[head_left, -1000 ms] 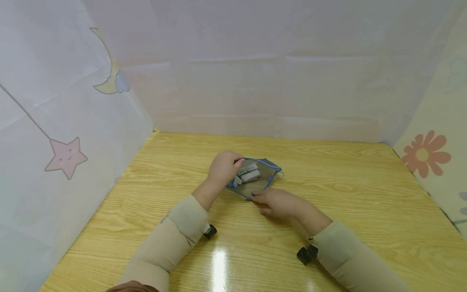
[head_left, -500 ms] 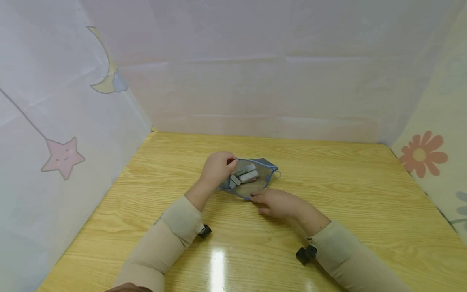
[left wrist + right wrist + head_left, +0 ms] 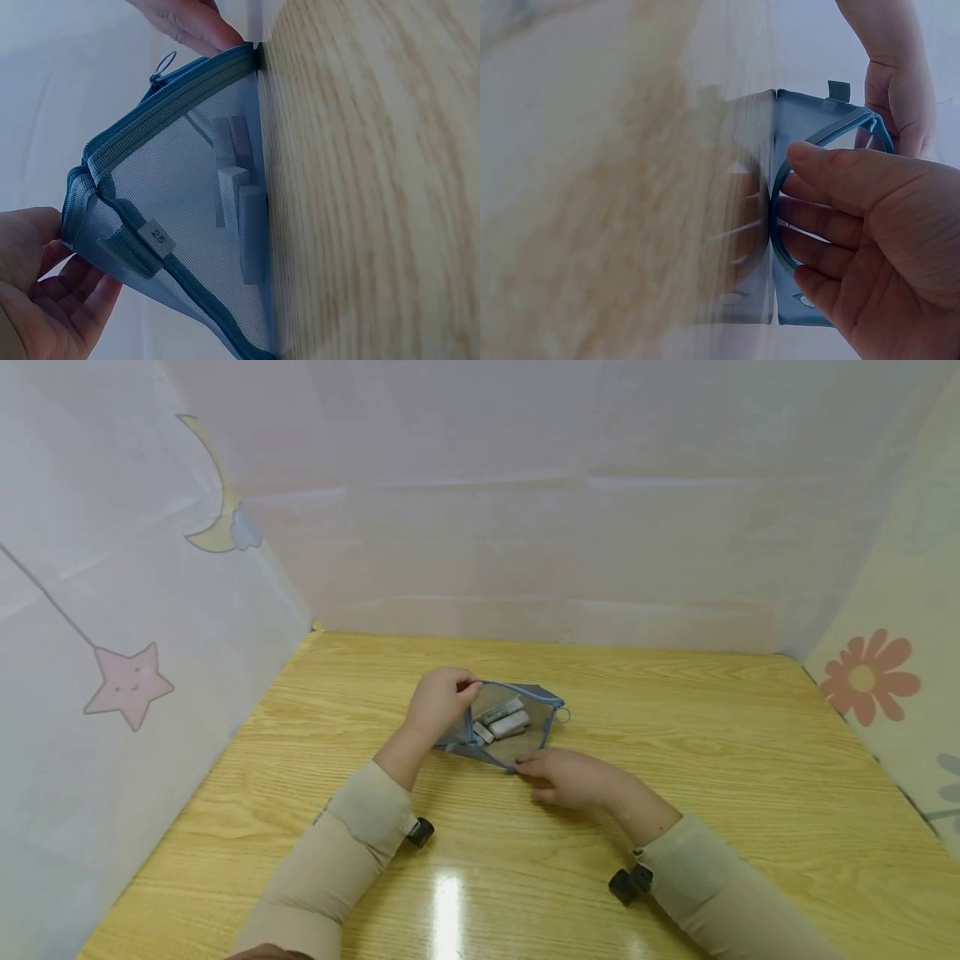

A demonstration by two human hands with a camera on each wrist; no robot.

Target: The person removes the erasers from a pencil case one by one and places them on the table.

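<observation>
A blue-trimmed mesh zipper pouch (image 3: 457,750) stands unzipped on the table, its mouth spread wide. Several small whitish blocks (image 3: 510,724) lie inside; their kind is not clear, and in the left wrist view the blocks (image 3: 251,225) show through the mesh. With thumb and fingers my left hand (image 3: 437,706) pinches the raised far-left rim. Low at the near rim, my right hand (image 3: 573,779) holds the zipper edge. In the right wrist view the thumb of this right hand (image 3: 907,225) lies over the edge, and its other fingers reach into the mouth.
The pouch sits around the middle of the wooden table (image 3: 697,727). Pale printed sheets (image 3: 555,543) rise at the back and both sides. Each sleeve carries a small black device at the wrist, such as the black device (image 3: 630,883) on the right.
My left hand has moved a little leftward, drawing the rim with it, so the pouch's mouth gapes wider and the blocks show more fully. The right hand has stayed nearly still.
</observation>
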